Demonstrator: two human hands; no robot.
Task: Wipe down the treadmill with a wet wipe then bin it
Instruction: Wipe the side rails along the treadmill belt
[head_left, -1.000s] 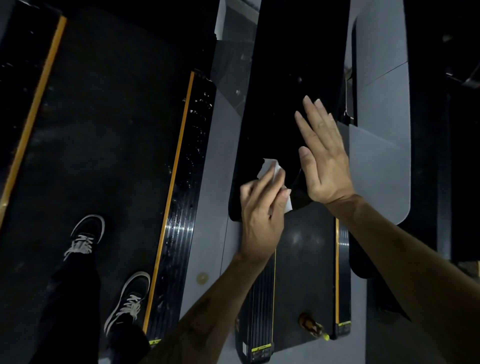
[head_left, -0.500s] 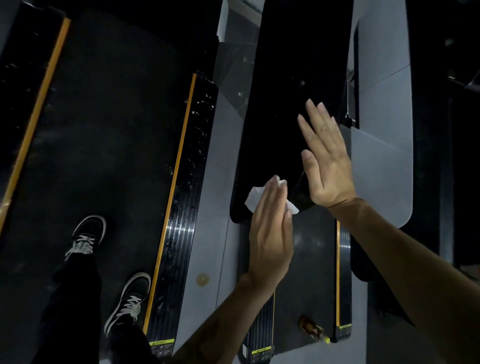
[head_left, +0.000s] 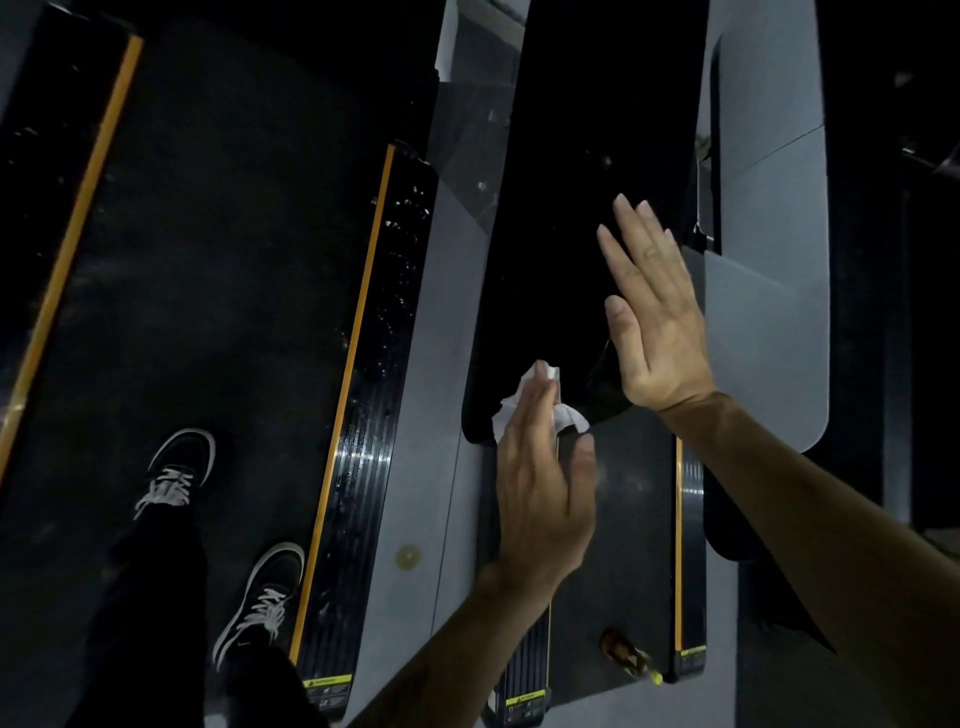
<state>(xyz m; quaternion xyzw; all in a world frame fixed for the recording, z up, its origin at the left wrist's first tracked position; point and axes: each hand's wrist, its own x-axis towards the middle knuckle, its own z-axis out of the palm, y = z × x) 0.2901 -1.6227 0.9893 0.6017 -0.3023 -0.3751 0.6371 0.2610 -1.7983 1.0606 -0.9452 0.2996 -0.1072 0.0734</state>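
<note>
Wet wipe (head_left: 540, 402) bunched white under the straight fingers of the left hand (head_left: 540, 499), pressed against the lower edge of the glossy black console panel (head_left: 587, 208) of the treadmill (head_left: 769, 291). Left grip spread flat, pushing the wipe rather than pinching it. Right hand (head_left: 654, 322) likewise flat and spread, palm laid on the panel near its right edge, holding nothing, seemingly bracing the panel.

Step in hand, by judgement: wiping the panel's lower end.

- Keep the whole palm's weight on the wipe so it slides flat, not rolled into a ball.
- Overlap strokes from edge to edge, following the rounded lower corner.
- Shift the bracing hand off to cover the patch beneath it.
- Unfold to a fresh face once smearing shows on the gloss.

Belt (head_left: 623, 519) and yellow-trimmed side rails (head_left: 688, 545) below probably remain to wipe; no bin in view. Small bottle-like object (head_left: 626, 654) lying near the belt's end.
</note>
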